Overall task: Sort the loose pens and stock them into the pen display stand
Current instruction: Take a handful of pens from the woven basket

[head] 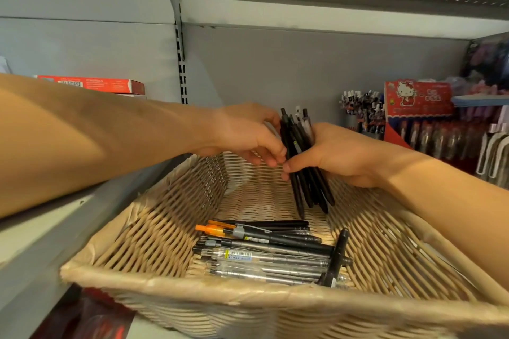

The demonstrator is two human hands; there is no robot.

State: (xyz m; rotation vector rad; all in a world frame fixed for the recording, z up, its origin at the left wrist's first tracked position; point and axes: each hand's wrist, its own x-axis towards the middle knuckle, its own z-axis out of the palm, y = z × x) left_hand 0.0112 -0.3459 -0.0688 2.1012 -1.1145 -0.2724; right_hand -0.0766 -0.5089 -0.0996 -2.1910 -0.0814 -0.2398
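**Clerk:** Head view, item one: bundle of black pens (303,157), gripped in the right hand (338,157), fingers curled round the middle of the barrels. Location: above the wicker basket (154,231), near its far wall.

**Checker:** And the left hand (245,135)?

**Clerk:** Just beside the right, thumb and fingertips pinching at the near side of the bundle, seemingly squaring it up.

**Checker:** Orientation?

**Clerk:** Long axis close to upright, slightly fanned; clicker ends up, tips pointing down into the basket.

**Checker:** Item two?

**Clerk:** Loose pens (264,250), mixed black, clear and one orange, lying flat on the basket floor below the hands, most running left to right.

**Checker:** Handling note?

**Clerk:** My judgement: level the ends and keep a firm grip mid-barrel, so none slips while carried to the pen display stand (418,121), well off to the right hand's outer side.
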